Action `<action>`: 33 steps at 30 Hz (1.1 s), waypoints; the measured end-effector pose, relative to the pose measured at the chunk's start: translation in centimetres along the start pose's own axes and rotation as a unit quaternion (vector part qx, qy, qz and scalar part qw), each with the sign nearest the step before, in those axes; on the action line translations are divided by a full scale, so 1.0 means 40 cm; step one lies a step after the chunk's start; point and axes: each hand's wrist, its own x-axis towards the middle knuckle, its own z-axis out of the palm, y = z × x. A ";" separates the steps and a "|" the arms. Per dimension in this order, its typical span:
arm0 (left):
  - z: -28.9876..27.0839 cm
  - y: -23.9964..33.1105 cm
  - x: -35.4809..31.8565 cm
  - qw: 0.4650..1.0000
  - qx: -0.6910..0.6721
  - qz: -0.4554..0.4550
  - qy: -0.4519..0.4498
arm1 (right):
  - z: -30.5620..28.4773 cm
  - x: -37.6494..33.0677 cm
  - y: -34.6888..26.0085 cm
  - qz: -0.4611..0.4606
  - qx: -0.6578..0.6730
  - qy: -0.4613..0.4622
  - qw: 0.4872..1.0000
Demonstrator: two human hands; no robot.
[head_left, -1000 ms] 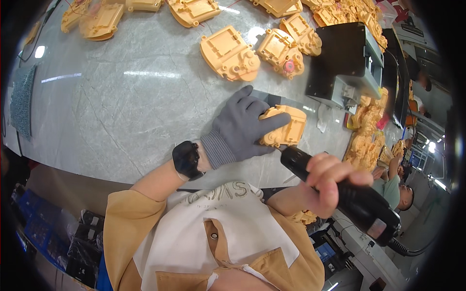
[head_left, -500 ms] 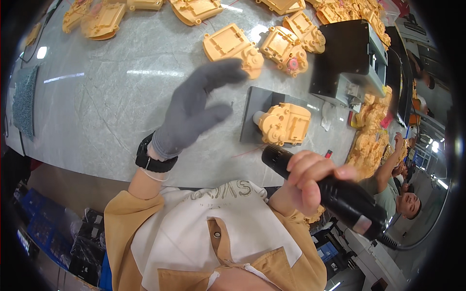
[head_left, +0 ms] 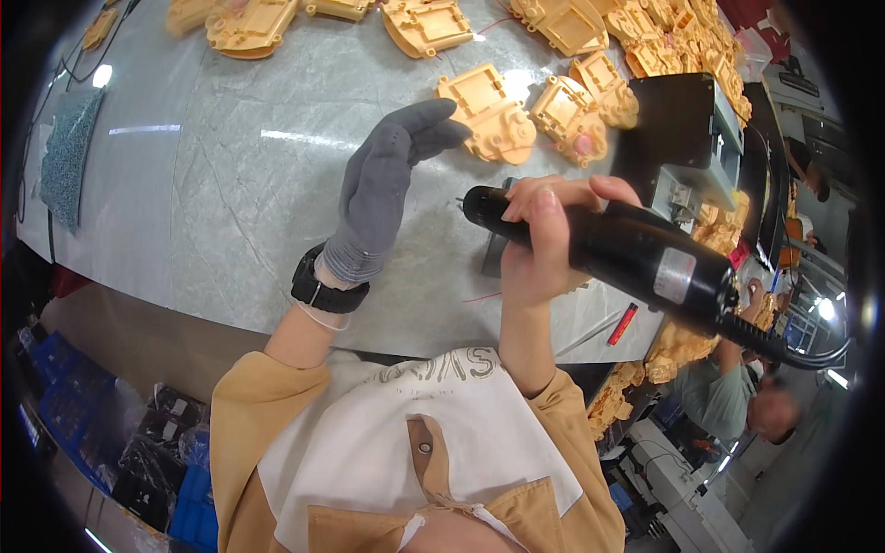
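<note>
My bare right hand point(head_left: 553, 221) is wrapped around a black corded electric screwdriver point(head_left: 636, 249). The tool lies slantwise over the table, its small bit pointing left. Behind that hand and tool, only a piece of a dark grey fixture block point(head_left: 493, 254) shows; the yellow plastic housing seen on it earlier is hidden. My left hand point(head_left: 383, 180), in a grey glove, has its fingers stretched to the right with nothing seen in them. Its fingertips come up to the left side of a yellow plastic housing point(head_left: 493, 120) lying on the table; whether they touch it I cannot tell.
Several more yellow housings point(head_left: 429, 26) line the far side, with a heap point(head_left: 664, 41) at the far right. A black box-shaped device point(head_left: 668, 120) stands right. A red marker point(head_left: 623, 324) lies near the front edge, and a bag of blue-grey granules point(head_left: 69, 161) far left.
The screwdriver in my right hand has moved up and left, now covering the fixture and its housing. My left hand's fingers have drawn together beside the loose housing. The whole view has shifted slightly.
</note>
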 end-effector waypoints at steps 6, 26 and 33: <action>-0.010 0.003 -0.002 0.999 0.028 -0.013 -0.034 | -0.015 0.001 0.001 0.028 0.052 0.025 0.998; 0.127 0.044 -0.086 0.875 0.325 0.147 -0.327 | -0.223 -0.017 -0.246 -0.082 0.259 0.029 0.962; 0.147 0.041 -0.096 0.878 0.316 0.179 -0.311 | -0.231 -0.013 -0.256 -0.058 0.249 0.017 0.967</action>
